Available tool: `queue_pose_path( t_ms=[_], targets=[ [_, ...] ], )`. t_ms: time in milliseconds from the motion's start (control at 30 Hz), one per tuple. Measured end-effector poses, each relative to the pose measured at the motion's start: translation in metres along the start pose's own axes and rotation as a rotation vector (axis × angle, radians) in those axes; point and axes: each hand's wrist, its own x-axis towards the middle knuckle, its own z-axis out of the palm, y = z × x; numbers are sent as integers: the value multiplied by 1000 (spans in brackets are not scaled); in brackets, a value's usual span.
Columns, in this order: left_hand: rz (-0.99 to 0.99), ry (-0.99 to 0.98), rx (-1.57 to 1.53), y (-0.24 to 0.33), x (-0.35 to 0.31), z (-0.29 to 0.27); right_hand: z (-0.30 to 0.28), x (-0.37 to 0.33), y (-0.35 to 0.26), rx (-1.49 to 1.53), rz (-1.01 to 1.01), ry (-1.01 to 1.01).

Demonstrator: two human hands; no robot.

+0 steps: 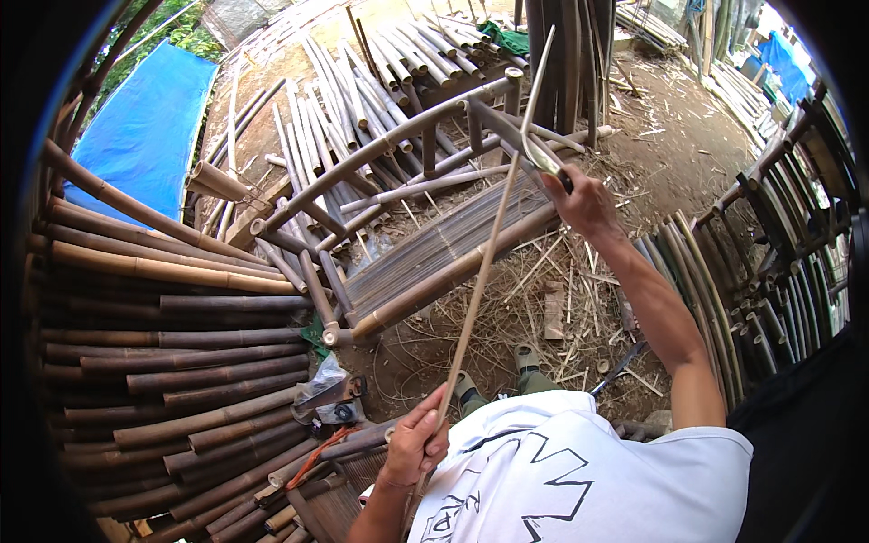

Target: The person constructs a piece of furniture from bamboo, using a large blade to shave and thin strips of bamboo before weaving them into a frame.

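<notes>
My left hand (418, 439) is closed around the lower part of a long, thin bamboo strip (480, 285), which slants up and away from me. In my right hand (584, 206) is a knife (543, 159) with a pale blade and a dark handle. The blade lies against the strip's upper part, where the strip bends and its far end points upward. Behind the strip stands a bamboo bench (457, 267) with a slatted seat and a railed back; the knife is over its far right end.
Dark bamboo poles (217, 362) are stacked at left, with a saw (339, 398) near their ends. Pale poles (344, 109) lie beyond the bench. Shavings (543, 281) litter the ground by my feet. A blue tarp (140, 127) hangs far left; bamboo frames (778, 226) stand right.
</notes>
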Motion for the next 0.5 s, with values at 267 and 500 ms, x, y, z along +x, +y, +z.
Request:
queue_pose_path(
  t_ms=[267, 500],
  targets=[
    [127, 93, 74, 27, 53, 25, 48, -121, -89, 100, -600, -104],
    [194, 185, 391, 19, 38, 35, 53, -88, -62, 103, -387, -11]
  ],
)
